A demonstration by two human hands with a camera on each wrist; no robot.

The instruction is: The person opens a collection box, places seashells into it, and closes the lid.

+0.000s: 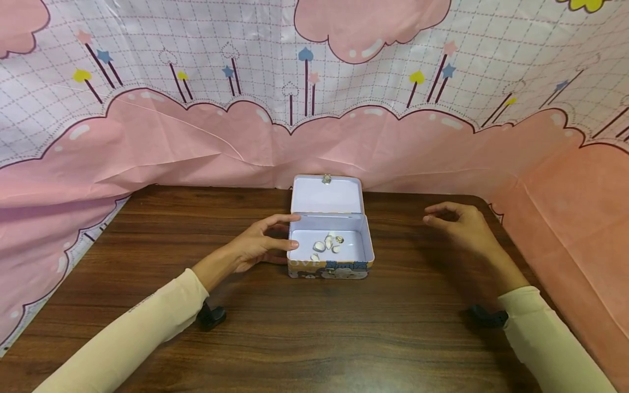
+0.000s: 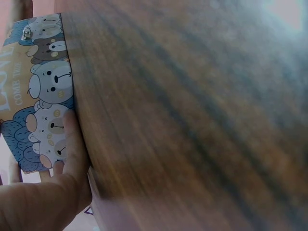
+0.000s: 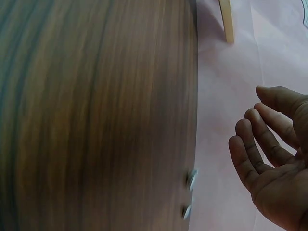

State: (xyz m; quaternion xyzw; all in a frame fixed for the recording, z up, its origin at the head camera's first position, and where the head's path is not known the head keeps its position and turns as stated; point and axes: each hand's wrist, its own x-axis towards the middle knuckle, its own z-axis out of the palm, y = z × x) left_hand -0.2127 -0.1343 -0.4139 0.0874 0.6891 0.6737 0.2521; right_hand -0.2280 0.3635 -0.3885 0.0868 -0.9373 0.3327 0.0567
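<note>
An open tin box [image 1: 328, 271] with cartoon bears on its front stands on the table, its lid [image 1: 326, 195] raised at the back. Inside lie several small seashells [image 1: 319, 246], white with one brownish. My left hand [image 1: 257, 240] holds the box by its left end, with two fingertips at the rim and another finger low on the outside. In the left wrist view, a finger [image 2: 76, 144] lies along the lower corner of the bear-printed tin. My right hand [image 1: 464, 226] hovers over the table's right side, fingers loosely bent, with nothing in it [image 3: 284, 178].
The dark wooden table [image 1: 324, 338] ends against a pink and white patterned cloth [image 1: 236, 142] at the back and sides. Two small pale, blurred objects [image 3: 191, 179] sit near the table's edge in the right wrist view.
</note>
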